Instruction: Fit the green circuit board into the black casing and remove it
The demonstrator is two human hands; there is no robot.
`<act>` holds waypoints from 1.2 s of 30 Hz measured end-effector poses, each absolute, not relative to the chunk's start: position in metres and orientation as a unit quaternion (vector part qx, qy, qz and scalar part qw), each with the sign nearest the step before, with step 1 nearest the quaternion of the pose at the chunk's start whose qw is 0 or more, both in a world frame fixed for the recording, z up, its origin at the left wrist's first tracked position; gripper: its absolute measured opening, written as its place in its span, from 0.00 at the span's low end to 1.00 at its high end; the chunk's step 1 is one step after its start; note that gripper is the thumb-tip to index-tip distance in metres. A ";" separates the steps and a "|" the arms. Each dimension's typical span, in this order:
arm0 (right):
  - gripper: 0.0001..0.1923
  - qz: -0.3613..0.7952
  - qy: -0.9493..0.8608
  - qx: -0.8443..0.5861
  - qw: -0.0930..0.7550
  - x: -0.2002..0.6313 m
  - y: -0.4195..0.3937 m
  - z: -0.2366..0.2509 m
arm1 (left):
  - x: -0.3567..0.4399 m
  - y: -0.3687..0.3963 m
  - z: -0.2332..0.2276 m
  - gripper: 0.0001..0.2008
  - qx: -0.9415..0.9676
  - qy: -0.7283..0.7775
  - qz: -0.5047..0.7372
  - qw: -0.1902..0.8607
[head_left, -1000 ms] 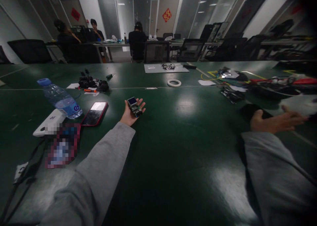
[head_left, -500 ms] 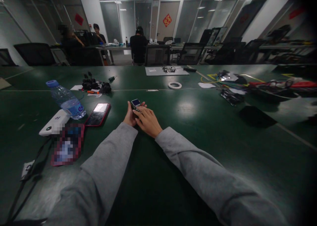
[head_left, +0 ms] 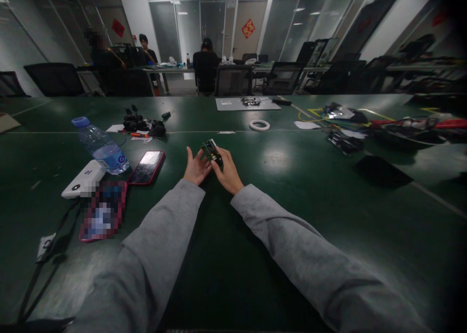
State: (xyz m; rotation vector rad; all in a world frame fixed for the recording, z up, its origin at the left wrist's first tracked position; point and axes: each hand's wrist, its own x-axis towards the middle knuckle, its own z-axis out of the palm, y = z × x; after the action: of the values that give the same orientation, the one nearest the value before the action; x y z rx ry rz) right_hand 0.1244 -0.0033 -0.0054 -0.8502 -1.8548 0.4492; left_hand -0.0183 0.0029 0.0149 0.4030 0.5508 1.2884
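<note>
Hidden and unclear parts
The right hand (head_left: 228, 170) covers part of the board (head_left: 211, 151); its small components are unreadable. A card (head_left: 102, 211) beside the phone (head_left: 146, 167) is blurred.

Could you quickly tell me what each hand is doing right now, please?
Left hand: open, palm up, fingertips touching the small circuit board.
Right hand: closed on the small circuit board, holding it tilted above the green table.

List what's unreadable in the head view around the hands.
- Board: too small and dim to read; right hand covers its underside.
- Left hand: cannot tell whether its fingertips touch the board.
- Pixelated item: blurred out.
- Far-right clutter: dark, indistinct.
</note>
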 end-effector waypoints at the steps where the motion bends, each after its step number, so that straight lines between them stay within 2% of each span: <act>1: 0.30 0.195 -0.756 -0.362 0.510 0.125 -0.002 -0.006 | -0.018 0.002 0.016 0.33 0.189 0.248 0.585 0.748; 4: 0.36 0.212 -0.738 -0.383 0.515 0.126 0.002 -0.008 | -0.016 0.000 0.019 0.32 0.203 0.250 0.575 0.752; 9: 0.30 0.286 -0.688 -0.382 0.546 0.127 0.005 -0.002 | -0.014 0.005 0.013 0.22 0.227 0.277 0.585 0.727; 11: 0.30 0.392 -0.634 -0.379 0.548 0.126 0.006 0.003 | -0.013 0.008 0.010 0.19 0.230 0.292 0.595 0.713; 14: 0.28 0.603 -0.526 -0.331 0.500 0.123 0.005 0.011 | -0.012 0.010 0.010 0.20 0.234 0.285 0.591 0.718; 17: 0.26 0.715 -0.462 -0.267 0.452 0.122 0.001 0.018 | -0.012 0.008 0.013 0.22 0.249 0.255 0.575 0.736; 22: 0.28 0.724 -0.452 -0.278 0.441 0.131 0.001 0.020 | -0.011 0.006 0.011 0.15 0.269 0.278 0.587 0.711; 27: 0.31 0.638 -0.502 -0.366 0.455 0.140 0.009 0.016 | -0.007 0.007 0.006 0.14 0.307 0.292 0.592 0.686; 30: 0.32 0.651 -0.504 -0.361 0.438 0.142 0.009 0.016 | -0.005 0.005 0.006 0.16 0.335 0.292 0.578 0.685; 33: 0.29 0.698 -0.463 -0.347 0.422 0.157 0.010 0.016 | -0.007 0.004 0.006 0.18 0.342 0.286 0.564 0.695; 36: 0.24 0.670 -0.437 -0.402 0.446 0.204 0.015 0.017 | -0.011 0.005 0.004 0.19 0.342 0.281 0.556 0.703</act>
State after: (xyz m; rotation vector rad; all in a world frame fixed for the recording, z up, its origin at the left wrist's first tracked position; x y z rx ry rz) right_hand 0.2041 0.0150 0.0174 -0.9968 -1.0828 1.6589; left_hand -0.0109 0.0046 0.0043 0.7608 0.6253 1.2379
